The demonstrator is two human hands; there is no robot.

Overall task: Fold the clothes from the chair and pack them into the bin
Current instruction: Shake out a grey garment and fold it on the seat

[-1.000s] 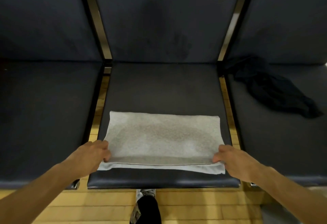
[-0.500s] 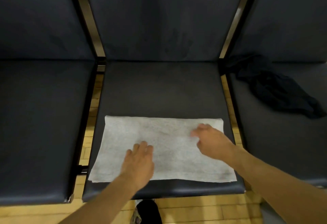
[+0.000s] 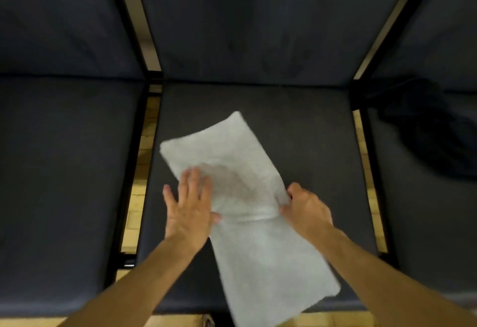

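The grey cloth (image 3: 242, 197) has swung round since a moment ago: then it lay square along the front of the middle chair seat (image 3: 296, 120), now it runs at a slant, its far end up toward the seat's middle and its near end hanging past the front edge. My left hand (image 3: 188, 208) lies flat and spread, fingers straight, pressing the cloth's left edge down onto the seat. My right hand (image 3: 307, 209) has gone from resting on top to curling its fingers round the right edge, pinching it where a crease crosses the cloth. I judge this as turning the half-folded piece so the next fold can run across its length; the fold itself is not yet made. A dark garment (image 3: 433, 130) waits in a heap on the seat to the right, well apart from the cloth, so more folding remains. I see no bin in this view, so packing has to wait.
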